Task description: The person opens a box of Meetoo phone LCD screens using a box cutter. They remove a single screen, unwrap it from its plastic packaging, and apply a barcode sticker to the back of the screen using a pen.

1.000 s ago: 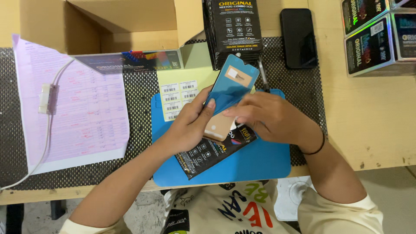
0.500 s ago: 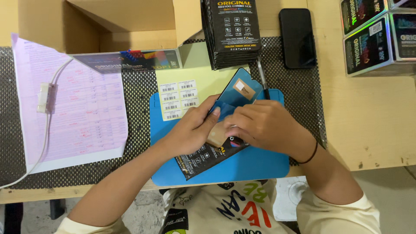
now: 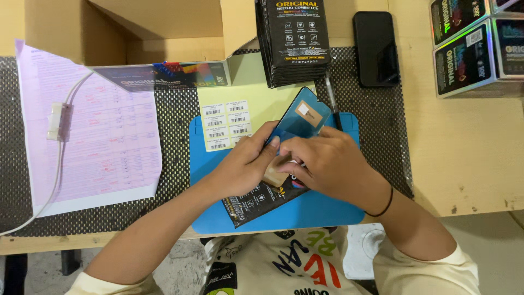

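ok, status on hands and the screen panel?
Left hand and right hand both grip the blue panel, tilted over a black pouch on the blue mat. Nothing blocking.

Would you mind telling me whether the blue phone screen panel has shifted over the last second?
Yes. The blue screen panel has slid down toward the person, into the black pouch: less of it now sticks out, and its top edge sits farther from the stack of black packets.

We note the work mat (image 3: pixel 333 213) on the mesh liner (image 3: pixel 174 180), label sheet (image 3: pixel 226 125) at its rear-left, paper form (image 3: pixel 93 131) further left, phone (image 3: pixel 375 49) rear-right.
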